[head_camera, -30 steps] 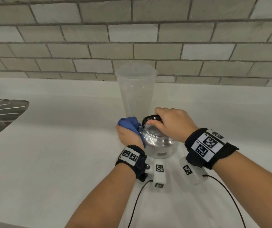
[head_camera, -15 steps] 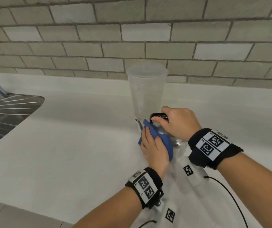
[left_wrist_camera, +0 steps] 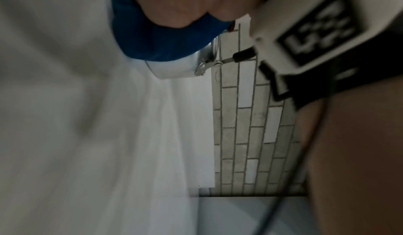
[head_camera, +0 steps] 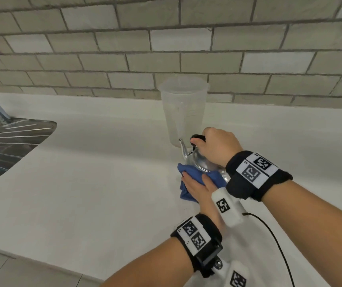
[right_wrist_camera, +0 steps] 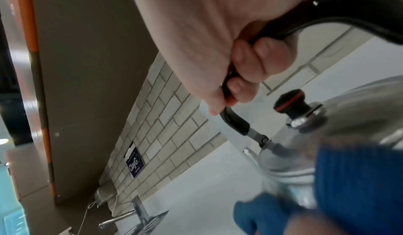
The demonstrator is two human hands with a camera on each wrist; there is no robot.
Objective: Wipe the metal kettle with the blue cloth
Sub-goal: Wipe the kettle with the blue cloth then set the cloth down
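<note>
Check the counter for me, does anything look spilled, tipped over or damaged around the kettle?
Nothing stands out. The metal kettle sits upright, right hand gripping its black handle, left hand pressing the blue cloth against it. No spill shows.

A shiny silver kettle (head_camera: 202, 162) with a black handle (head_camera: 197, 137) and a black lid knob (right_wrist_camera: 291, 103) ringed in red. A deep blue cloth (head_camera: 188, 184) lies against it. The counter (head_camera: 93, 183) is plain white. The wall (head_camera: 166, 48) behind is pale grey and off-white brick tile with darker grey grout. A jug (head_camera: 183, 110) is cloudy translucent white. Both wrist bands (head_camera: 257, 175) are black with white panels carrying black square code patterns. A sink (head_camera: 6, 141) is ridged steel grey. A dark navy sign (right_wrist_camera: 134, 164) bears white lettering.
</note>
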